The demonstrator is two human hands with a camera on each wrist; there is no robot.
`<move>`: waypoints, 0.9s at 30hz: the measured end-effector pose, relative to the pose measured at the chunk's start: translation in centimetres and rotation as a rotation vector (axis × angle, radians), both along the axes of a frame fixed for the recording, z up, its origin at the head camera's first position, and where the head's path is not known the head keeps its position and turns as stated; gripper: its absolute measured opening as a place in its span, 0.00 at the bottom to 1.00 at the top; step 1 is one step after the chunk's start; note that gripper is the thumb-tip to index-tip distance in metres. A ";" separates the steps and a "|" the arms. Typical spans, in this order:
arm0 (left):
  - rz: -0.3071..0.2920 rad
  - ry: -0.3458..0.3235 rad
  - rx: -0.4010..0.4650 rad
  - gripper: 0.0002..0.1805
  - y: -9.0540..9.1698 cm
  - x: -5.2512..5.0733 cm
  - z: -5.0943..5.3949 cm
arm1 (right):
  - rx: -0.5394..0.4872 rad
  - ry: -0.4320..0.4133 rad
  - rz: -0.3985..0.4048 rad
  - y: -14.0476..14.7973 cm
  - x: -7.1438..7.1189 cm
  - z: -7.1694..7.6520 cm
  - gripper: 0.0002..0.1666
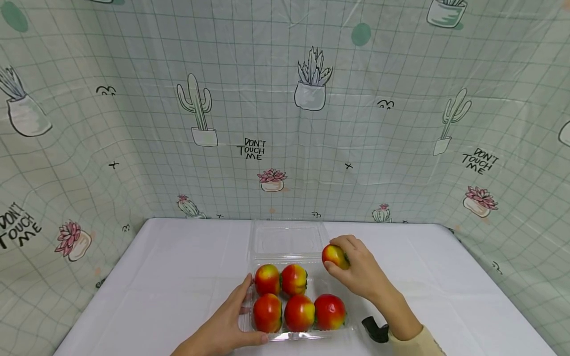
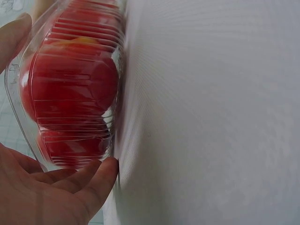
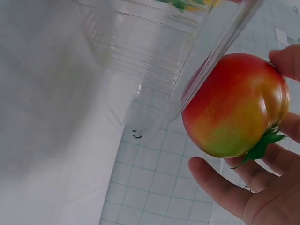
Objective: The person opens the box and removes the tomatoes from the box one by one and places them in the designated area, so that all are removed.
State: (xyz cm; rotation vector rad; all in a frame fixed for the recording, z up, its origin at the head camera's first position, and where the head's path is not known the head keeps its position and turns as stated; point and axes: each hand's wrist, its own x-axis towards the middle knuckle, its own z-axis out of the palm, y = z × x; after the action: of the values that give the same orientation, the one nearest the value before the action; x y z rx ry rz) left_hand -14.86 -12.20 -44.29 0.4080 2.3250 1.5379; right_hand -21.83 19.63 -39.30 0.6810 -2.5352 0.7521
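A clear plastic box (image 1: 296, 336) holds several red-yellow tomatoes, two in the back row and three in front; its back right spot is bare. My left hand (image 1: 224, 319) holds the box's left side, thumb at the front corner; in the left wrist view the fingers (image 2: 101, 180) touch the ribbed wall beside a tomato (image 2: 75, 84). Above the back right corner, my right hand (image 1: 362, 269) grips another tomato (image 1: 335, 256) between thumb and fingers. The right wrist view shows this tomato (image 3: 234, 105), green leaves toward the palm, beside the box rim.
The box's clear lid (image 1: 288, 240) lies folded open toward the back. A small black object (image 1: 375, 330) rests on the white table (image 1: 178, 277) by the right forearm. A patterned curtain (image 1: 249, 99) stands behind the table and at both sides.
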 end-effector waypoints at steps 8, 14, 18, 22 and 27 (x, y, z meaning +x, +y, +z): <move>-0.005 -0.005 0.012 0.64 0.0 0.1 0.2 | 0.027 -0.038 0.018 0.0 0.0 -0.1 0.31; -0.001 -0.007 0.009 0.64 0.0 0.1 0.2 | 0.047 -0.008 -0.017 0.1 0.0 0.1 0.31; 0.002 -0.014 0.012 0.64 0.0 0.1 0.3 | 0.053 0.021 -0.043 0.3 0.0 0.3 0.30; 0.001 -0.011 0.011 0.64 0.0 0.1 0.3 | 0.066 0.060 -0.065 0.6 -0.1 0.4 0.29; -0.001 -0.013 0.014 0.64 0.0 0.1 0.2 | 0.062 0.076 -0.075 1.2 -0.3 0.4 0.29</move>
State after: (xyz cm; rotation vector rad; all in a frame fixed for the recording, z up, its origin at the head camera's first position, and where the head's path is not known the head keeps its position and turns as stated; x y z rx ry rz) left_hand -14.79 -12.21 -44.07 0.4011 2.3050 1.5525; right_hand -22.12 20.79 -38.86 0.6189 -2.5088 0.6134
